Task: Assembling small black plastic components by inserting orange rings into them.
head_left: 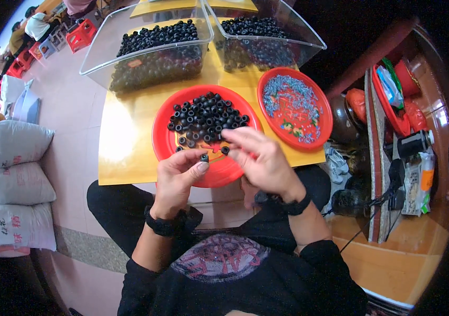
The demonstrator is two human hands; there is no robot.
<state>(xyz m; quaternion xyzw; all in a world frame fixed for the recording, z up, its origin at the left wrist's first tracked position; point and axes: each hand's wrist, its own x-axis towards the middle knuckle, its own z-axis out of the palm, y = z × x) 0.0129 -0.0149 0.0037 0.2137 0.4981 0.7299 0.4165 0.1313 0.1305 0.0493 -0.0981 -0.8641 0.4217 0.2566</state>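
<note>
My left hand (178,171) is closed, with a small black ring-shaped cap (204,157) pinched between thumb and fingertips. It hangs over the near left part of a red plate (216,176). Above the same plate's near right side, my right hand (266,162) is blurred by motion. One more black piece (225,150) shows at its thumb tip; whether the fingers grip it is unclear. On the plate's far half lies a loose heap of black caps (208,113). A second red plate (325,126) to the right bears many tiny blue-grey pieces (287,95).
Two clear plastic bins (92,68) (308,46) of black caps stand at the back of the yellow table (124,158). White sacks (16,181) are stacked on the floor at left. A cluttered shelf (374,174) stands right. People sit on red stools (81,36) far left.
</note>
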